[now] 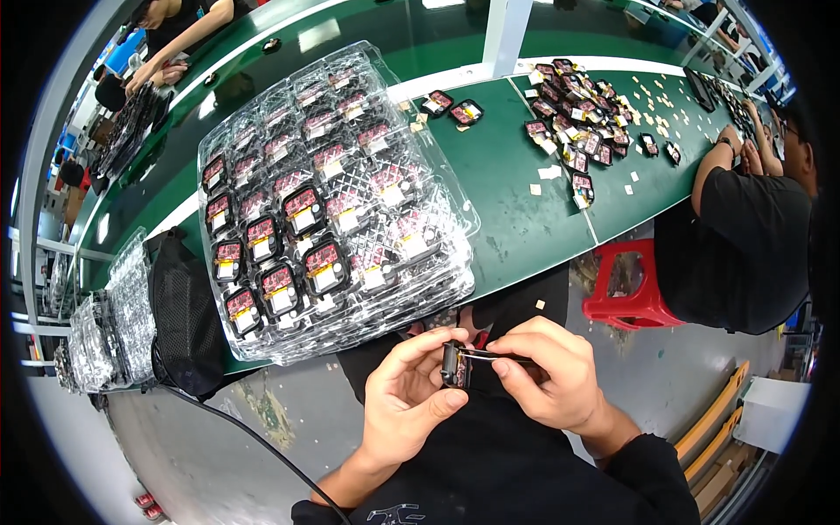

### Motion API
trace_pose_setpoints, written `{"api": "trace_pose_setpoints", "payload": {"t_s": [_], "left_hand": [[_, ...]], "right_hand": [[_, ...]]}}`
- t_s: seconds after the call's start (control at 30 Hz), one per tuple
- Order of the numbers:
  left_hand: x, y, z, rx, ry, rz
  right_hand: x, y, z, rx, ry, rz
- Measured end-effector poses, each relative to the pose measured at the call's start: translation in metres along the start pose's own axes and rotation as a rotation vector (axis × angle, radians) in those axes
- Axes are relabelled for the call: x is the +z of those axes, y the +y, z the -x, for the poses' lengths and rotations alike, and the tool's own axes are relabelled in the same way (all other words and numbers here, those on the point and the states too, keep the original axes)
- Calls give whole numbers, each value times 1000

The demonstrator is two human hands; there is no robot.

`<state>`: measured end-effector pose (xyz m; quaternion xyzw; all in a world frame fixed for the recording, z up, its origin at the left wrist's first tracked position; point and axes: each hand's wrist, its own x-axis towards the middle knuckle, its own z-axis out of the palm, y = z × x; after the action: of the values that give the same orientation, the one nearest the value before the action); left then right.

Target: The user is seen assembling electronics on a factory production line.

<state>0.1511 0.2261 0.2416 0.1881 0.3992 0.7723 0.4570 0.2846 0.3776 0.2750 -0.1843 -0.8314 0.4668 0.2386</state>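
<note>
My left hand [398, 402] grips a small black device housing [450, 367] by its edges, tilted up in front of my chest. My right hand [556, 372] pinches a pair of tweezers [500, 357], whose tips reach the housing's open side. What the tips touch is too small to make out. On the bench ahead of my hands stands a stack of transparent plastic trays [469, 229]. Its top tray carries several black housings with red circuit boards, such as one housing [325, 268] with a yellow strip and a white patch.
A heap of similar housings [582, 118] lies on the green bench [490, 179], with small pale scraps scattered beyond. A black mesh bag [185, 319] hangs at the left. To the right a person [744, 227] sits by a red stool [617, 284]. Another person works at the far left.
</note>
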Motion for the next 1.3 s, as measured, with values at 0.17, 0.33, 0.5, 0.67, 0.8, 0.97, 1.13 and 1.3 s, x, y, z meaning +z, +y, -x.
{"api": "trace_pose_setpoints", "payload": {"t_s": [0.17, 0.33, 0.5, 0.67, 0.8, 0.97, 1.13, 1.3], "left_hand": [[-5, -2, -1, 40, -79, -24], [-2, -6, 2, 49, -30, -9], [-2, -10, 3, 111, -35, -104], [-2, -10, 4, 107, -28, -141], [4, -13, 5, 151, 10, -208], [0, -14, 4, 287, 6, -605], [3, -15, 9, 158, 44, -323], [1, -14, 8, 77, 93, -40]], "right_hand": [[2, 6, 0, -42, 12, 11], [6, 5, 3, 5, 17, -30], [7, 3, 5, 42, 15, -42], [7, 3, 6, 50, 5, -16], [6, 0, 7, 145, -2, -101], [5, -2, 10, 237, -13, -158], [7, 6, 12, 151, 3, -170], [15, 12, 14, 53, 71, -94]]}}
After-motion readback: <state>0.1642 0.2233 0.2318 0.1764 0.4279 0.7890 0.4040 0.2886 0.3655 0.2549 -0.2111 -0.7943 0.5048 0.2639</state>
